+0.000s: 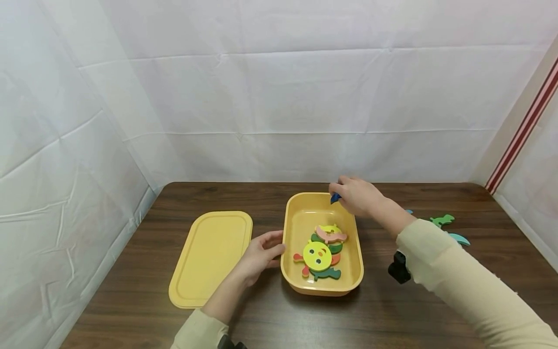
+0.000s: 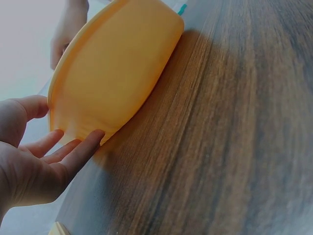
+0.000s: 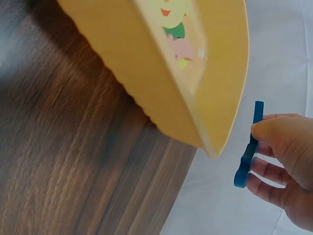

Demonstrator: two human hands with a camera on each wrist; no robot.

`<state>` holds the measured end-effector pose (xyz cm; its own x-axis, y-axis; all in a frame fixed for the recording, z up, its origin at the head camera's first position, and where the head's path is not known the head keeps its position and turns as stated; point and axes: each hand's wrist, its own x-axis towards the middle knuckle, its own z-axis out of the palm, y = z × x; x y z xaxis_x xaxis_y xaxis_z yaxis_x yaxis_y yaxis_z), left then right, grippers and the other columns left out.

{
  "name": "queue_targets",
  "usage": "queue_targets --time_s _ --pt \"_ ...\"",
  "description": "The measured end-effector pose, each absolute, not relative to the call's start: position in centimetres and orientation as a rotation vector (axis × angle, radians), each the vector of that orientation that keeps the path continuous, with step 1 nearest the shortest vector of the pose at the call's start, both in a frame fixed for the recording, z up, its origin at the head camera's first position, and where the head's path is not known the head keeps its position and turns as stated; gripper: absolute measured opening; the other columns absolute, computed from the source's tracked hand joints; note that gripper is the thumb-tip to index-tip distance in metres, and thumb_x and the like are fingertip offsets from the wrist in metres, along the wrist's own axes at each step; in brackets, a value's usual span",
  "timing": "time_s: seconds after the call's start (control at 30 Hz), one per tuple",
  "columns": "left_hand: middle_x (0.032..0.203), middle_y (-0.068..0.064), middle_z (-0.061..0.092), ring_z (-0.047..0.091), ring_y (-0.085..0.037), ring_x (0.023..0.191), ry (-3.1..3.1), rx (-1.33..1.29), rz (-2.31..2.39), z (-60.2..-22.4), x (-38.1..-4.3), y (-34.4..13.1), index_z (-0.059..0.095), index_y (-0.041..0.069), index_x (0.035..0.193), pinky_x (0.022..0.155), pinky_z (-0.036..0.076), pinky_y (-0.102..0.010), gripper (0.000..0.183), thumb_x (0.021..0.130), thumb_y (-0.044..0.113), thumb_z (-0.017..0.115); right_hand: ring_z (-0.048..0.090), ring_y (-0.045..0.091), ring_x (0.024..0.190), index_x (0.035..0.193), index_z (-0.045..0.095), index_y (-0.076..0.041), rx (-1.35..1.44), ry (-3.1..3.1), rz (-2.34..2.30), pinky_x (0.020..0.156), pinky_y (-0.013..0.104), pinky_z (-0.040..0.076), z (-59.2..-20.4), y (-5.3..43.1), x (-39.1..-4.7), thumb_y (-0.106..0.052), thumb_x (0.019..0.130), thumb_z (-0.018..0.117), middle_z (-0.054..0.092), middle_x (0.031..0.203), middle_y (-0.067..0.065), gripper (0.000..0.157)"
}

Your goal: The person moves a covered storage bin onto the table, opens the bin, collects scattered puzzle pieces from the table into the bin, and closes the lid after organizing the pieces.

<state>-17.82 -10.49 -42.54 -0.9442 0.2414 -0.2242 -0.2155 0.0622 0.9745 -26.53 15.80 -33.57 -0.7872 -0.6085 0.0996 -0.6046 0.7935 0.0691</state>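
Observation:
My right hand (image 1: 356, 195) pinches a flat dark-blue piece (image 3: 248, 147) with a wavy edge between thumb and fingers, above the far right corner of a yellow plastic container (image 1: 301, 215). In the right wrist view the piece stands apart from the rim. My left hand (image 1: 261, 254) touches the container's left wall; in the left wrist view its fingers lie fairly straight against the outside, thumb at the rim. Inside the container are a round yellow face piece (image 1: 317, 256), a pink curved piece (image 1: 330, 236), a dark-green piece (image 1: 327, 274) and several other flat colored pieces, partly overlapping.
Left of the container a yellow lid (image 1: 213, 254) lies flat on the dark wooden table (image 1: 144, 295). To the right are a green piece (image 1: 442, 220) and a light-blue curved piece (image 1: 459, 238), partly behind the right sleeve. White sheeting (image 1: 279, 97) hangs behind the table.

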Motion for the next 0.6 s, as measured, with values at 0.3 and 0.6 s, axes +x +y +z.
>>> queue_targets --time_s 0.3,0.6 --pt "0.133 -0.021 0.048 0.058 -0.026 0.106 2.025 0.021 1.943 -42.4 -17.8 -10.4 0.044 0.000 0.133 0.080 0.054 -0.038 0.047 0.089 0.011 0.056 0.054 0.023 0.077 0.107 0.060 -0.015 0.994 -2.860 -0.003 0.066 0.035 0.051 -33.8 14.4 -26.8 -0.012 0.087 0.061 0.055 0.095 0.009 0.019" --pt "0.133 -0.021 0.048 0.058 -0.028 0.107 2.031 0.017 1.932 -42.4 -17.7 -10.3 0.044 0.000 0.133 0.081 0.054 -0.039 0.047 0.090 0.012 0.056 0.056 0.024 0.083 0.109 0.059 -0.014 0.995 -2.915 -0.017 0.072 0.037 0.053 -34.4 13.5 -26.5 -0.013 0.088 0.060 0.056 0.100 0.009 0.020"
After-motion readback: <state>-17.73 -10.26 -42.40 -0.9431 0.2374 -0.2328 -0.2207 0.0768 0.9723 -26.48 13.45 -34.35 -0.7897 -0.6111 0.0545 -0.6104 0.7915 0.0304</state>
